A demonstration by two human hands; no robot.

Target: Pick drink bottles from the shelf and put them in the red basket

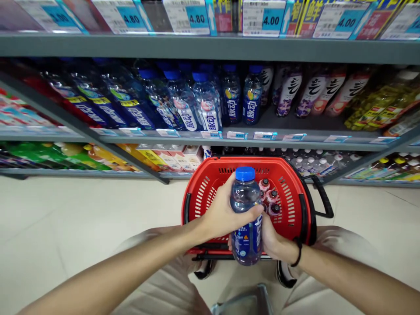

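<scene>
A clear drink bottle point(246, 227) with a blue cap and a blue label stands nearly upright between my hands, above the near side of a red shopping basket point(197, 170). My left hand point(226, 210) wraps the bottle from the left, its thumb lying across the front. From the right, my right hand point(271, 238) closes on the bottle's lower side; most of its fingers are hidden behind it. Inside the basket, to the right of the bottle, several small pink bottles point(272, 195) with dark caps stand together.
A shelf point(278, 131) ahead holds rows of drinks: blue-capped bottles point(206, 103), white-and-purple bottles point(288, 94) and yellow-green bottles point(377, 105). Price tags point(262, 19) line the shelf edge above. The basket's black handle point(323, 199) sticks out right. Below my knees is a metal-framed object point(243, 302).
</scene>
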